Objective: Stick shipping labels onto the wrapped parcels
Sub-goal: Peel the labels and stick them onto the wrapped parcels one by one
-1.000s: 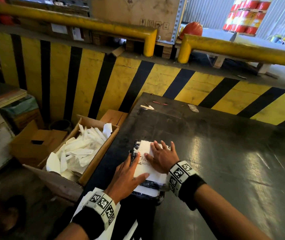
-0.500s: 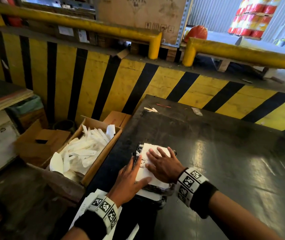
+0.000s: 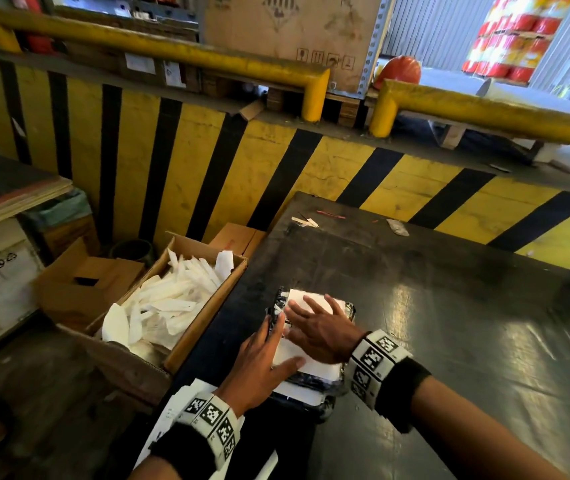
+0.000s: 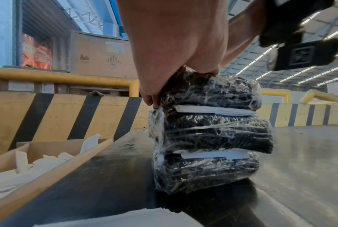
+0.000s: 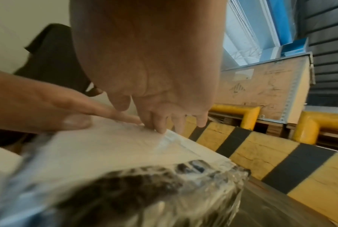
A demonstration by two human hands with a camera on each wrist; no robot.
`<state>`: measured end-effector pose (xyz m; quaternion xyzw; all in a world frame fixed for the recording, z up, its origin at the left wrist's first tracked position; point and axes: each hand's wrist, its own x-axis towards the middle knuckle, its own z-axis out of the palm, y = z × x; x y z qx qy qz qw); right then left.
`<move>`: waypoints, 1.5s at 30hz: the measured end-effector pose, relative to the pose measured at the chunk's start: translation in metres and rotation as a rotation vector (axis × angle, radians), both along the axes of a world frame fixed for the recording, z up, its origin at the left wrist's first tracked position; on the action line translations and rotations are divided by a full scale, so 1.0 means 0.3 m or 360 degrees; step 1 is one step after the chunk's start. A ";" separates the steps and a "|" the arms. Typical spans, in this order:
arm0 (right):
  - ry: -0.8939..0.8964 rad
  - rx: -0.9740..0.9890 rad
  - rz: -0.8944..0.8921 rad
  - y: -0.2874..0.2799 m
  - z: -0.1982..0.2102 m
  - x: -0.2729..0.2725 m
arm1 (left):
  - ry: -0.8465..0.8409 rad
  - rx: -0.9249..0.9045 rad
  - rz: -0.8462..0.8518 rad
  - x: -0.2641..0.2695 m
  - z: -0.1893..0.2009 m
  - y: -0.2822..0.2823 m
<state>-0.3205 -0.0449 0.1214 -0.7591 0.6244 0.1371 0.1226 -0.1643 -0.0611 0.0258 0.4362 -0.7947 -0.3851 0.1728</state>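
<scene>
From the head view, a stack of wrapped parcels [image 3: 311, 386] is seen near the table [image 3: 449, 341] edge; the label [image 3: 306, 355] could crease if pressure is uneven. The right hand [image 3: 321, 327] is laid flat, fingers spread, on the label. From the left wrist, the left hand [image 4: 175, 50] is seen bracing the top parcel's side with straight fingers; toppling is judged possible. From the right wrist, fingertips [image 5: 160, 127] are pressed onto the paper
</scene>
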 end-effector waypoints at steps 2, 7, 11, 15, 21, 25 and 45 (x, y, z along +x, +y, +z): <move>-0.0042 0.0020 -0.0056 -0.046 0.010 0.017 | 0.0029 0.0008 0.0017 -0.001 -0.007 -0.006; -0.0116 0.0019 -0.0115 -0.047 0.012 0.015 | 0.0078 -0.0007 -0.0014 -0.002 -0.011 -0.012; -0.0204 -0.0122 -0.0157 0.067 -0.035 -0.043 | -0.0004 -0.0032 -0.0036 0.001 0.004 -0.007; -0.0198 -0.0128 -0.0292 0.182 -0.040 -0.150 | -0.0056 -0.0080 -0.0073 -0.003 -0.006 -0.016; -0.0133 -0.0292 -0.0243 0.223 -0.059 -0.059 | 0.0001 -0.0070 -0.0061 -0.007 -0.027 -0.030; -0.0289 -0.0346 -0.0245 0.284 -0.107 -0.018 | 0.0002 -0.0092 -0.0066 -0.007 -0.028 -0.035; -0.0322 -0.0611 -0.0548 0.473 -0.139 -0.023 | -0.0694 -0.0944 -0.0204 -0.002 0.113 0.031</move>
